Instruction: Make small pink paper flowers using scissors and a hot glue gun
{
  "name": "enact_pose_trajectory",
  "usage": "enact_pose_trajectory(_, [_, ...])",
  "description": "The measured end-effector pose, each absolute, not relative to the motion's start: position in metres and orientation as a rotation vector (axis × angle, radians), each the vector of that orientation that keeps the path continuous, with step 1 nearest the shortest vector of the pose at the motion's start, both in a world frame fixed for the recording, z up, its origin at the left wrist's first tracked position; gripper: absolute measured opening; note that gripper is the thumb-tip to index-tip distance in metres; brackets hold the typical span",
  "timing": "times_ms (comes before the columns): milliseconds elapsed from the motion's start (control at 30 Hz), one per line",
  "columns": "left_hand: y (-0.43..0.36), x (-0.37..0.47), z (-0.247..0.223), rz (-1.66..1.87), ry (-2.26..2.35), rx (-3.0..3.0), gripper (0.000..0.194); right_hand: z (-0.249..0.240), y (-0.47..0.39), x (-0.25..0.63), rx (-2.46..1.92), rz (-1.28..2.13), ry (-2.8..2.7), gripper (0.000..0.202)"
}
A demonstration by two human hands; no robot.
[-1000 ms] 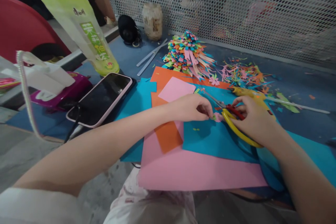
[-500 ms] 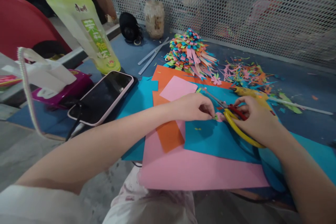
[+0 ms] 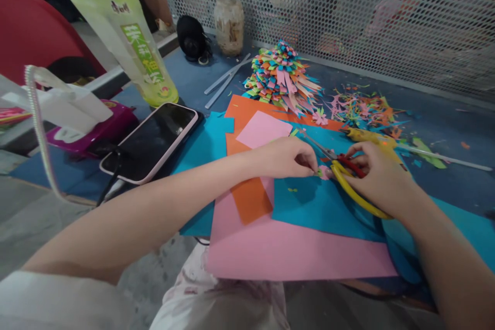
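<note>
My left hand [image 3: 290,157] is closed in a pinch at the edge of a small pink paper flower [image 3: 324,172] with a bit of green on it. My right hand [image 3: 381,175] is wrapped around scissors [image 3: 339,174] with red and yellow handles, their blades pointing up and left, just behind the flower. The right fingertips come close to the flower; whether they touch it I cannot tell. Beneath both hands lies blue paper [image 3: 320,206], over a large pink sheet [image 3: 294,255]. Tiny yellow-green scraps [image 3: 293,190] rest on the blue.
A fringed multicoloured paper tree [image 3: 284,77] stands behind, beside a heap of paper shreds [image 3: 363,108]. A yellow glue gun [image 3: 371,139] lies near my right hand. At left are a phone [image 3: 150,142], a drink bottle [image 3: 135,46] and a purple tissue box [image 3: 93,129]. Glue sticks [image 3: 226,82] lie farther back.
The view has shifted very slightly. Both hands, the scissors and the pink paper flower keep nearly the same positions.
</note>
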State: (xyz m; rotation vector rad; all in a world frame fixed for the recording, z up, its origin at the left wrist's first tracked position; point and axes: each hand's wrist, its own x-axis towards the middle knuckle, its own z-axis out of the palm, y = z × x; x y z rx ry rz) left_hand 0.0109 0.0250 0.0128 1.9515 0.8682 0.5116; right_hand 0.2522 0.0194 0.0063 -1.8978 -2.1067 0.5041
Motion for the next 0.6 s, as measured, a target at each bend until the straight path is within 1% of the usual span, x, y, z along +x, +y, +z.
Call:
enact_pose_trajectory(267, [0.0247,0.0111,0.0122,0.533,0.871,1.908,0.010,0.0047,0.0200,0.2521,-1.884,0.543,-2.040,0.052])
enact_pose_trajectory(367, [0.0243,0.0114,0.0130,0.542,0.874,1.883,0.009,0.0054,0.0204,0.2518,-1.878,0.545,-1.993,0.048])
enact_pose_trajectory(600, [0.0239,0.0127,0.0116,0.551,0.907,1.733,0.006,0.0063,0.0226,0.2524,-1.926,0.391,-1.935,0.041])
